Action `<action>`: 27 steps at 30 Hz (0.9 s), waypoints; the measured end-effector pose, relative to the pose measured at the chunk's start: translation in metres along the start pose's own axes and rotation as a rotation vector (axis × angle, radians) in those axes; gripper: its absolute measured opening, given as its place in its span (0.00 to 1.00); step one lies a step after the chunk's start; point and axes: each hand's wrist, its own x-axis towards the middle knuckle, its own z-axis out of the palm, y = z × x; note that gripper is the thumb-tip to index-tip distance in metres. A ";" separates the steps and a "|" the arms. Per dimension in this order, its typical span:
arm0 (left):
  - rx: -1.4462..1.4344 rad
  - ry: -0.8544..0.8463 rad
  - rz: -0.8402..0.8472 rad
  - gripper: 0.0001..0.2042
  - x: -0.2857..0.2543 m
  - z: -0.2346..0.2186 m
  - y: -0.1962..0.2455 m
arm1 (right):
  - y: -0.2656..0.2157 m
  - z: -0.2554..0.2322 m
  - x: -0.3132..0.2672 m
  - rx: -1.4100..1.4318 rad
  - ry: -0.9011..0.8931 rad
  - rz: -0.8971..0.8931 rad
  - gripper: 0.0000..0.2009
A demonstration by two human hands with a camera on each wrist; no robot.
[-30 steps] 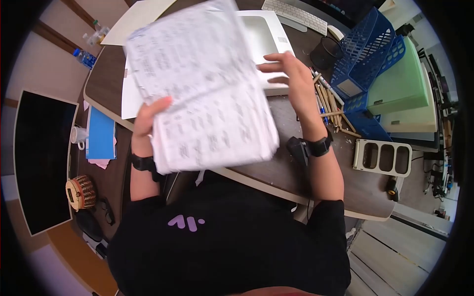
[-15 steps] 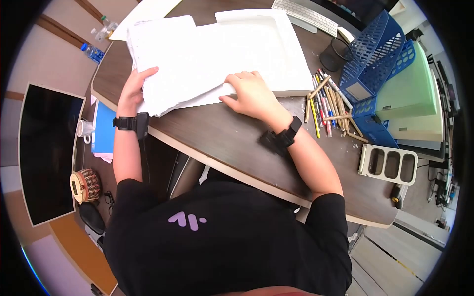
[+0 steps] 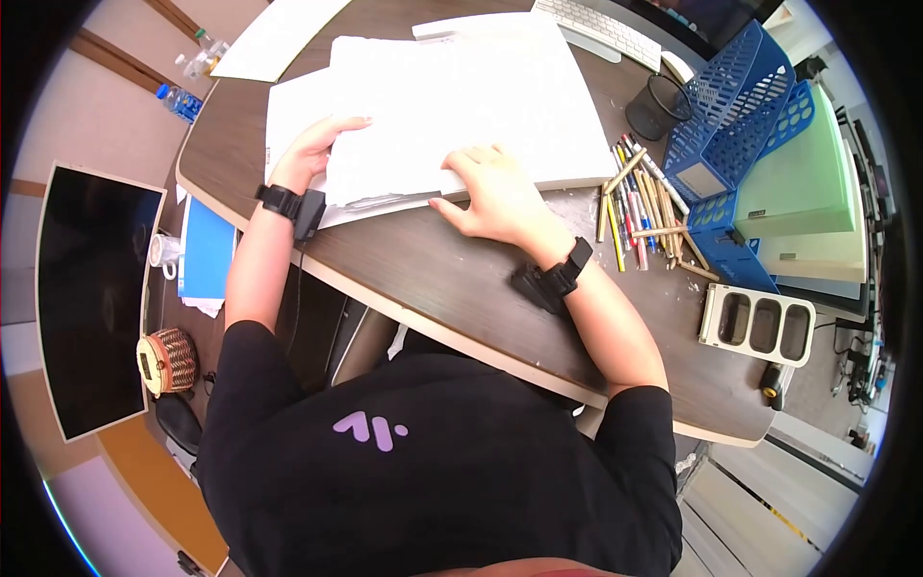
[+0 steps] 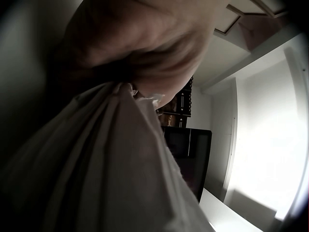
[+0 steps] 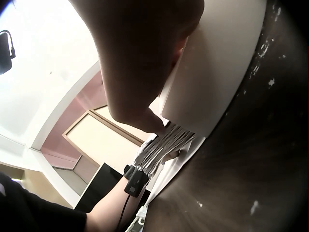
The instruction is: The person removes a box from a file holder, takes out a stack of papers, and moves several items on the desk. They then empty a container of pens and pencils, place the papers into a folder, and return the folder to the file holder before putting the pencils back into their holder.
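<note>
A thick stack of paper [image 3: 394,125] lies low over the desk, its top face white and overlapping the white box [image 3: 572,115] to its right. At the stack's left edge my left hand [image 3: 310,154] grips it, thumb on top. The left wrist view has the layered sheets [image 4: 130,159] rising into this hand, its fingers mostly hidden. My right hand [image 3: 500,202] rests over the front edge where stack and box meet, fingers loosely bent and thumb spread apart. The thumb's tip is right at the sheets' layered edge [image 5: 166,145] in the right wrist view.
Pens and wooden sticks [image 3: 649,202] lie right of the box, by a black mesh cup [image 3: 659,106] and blue file holders [image 3: 726,115]. A keyboard [image 3: 606,34] sits at the back. A beige three-slot holder [image 3: 760,322] stands at the desk's right edge.
The stack, first raised with its written side showing, has come down and then slid right over the box with my left hand. My right hand has come onto the front edge.
</note>
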 end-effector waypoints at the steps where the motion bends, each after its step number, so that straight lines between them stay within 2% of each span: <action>1: 0.010 -0.027 -0.015 0.15 0.004 0.008 0.003 | 0.000 0.000 0.000 0.003 -0.001 -0.002 0.19; 7: 0.089 -0.144 0.043 0.16 0.038 0.057 -0.002 | 0.001 0.007 0.000 0.009 0.053 0.014 0.19; 12: 0.179 -0.082 0.089 0.15 0.053 0.100 -0.001 | 0.002 0.010 0.003 0.018 0.087 0.005 0.19; 16: 0.141 -0.111 0.048 0.15 0.066 0.101 -0.005 | 0.002 0.007 0.003 0.020 0.072 0.017 0.19; 19: 0.151 -0.129 0.081 0.22 0.069 0.101 -0.005 | 0.001 0.009 0.003 0.020 0.084 0.019 0.19; 22: 0.473 -0.068 0.058 0.32 0.043 0.120 0.019 | 0.002 0.008 0.003 0.017 0.065 0.021 0.19; 25: 0.751 0.144 -0.018 0.43 0.043 0.111 0.037 | 0.003 0.010 0.000 0.042 0.103 0.009 0.19; 27: 0.691 0.260 0.083 0.45 0.043 0.112 0.032 | 0.004 0.011 -0.001 0.039 0.101 0.016 0.19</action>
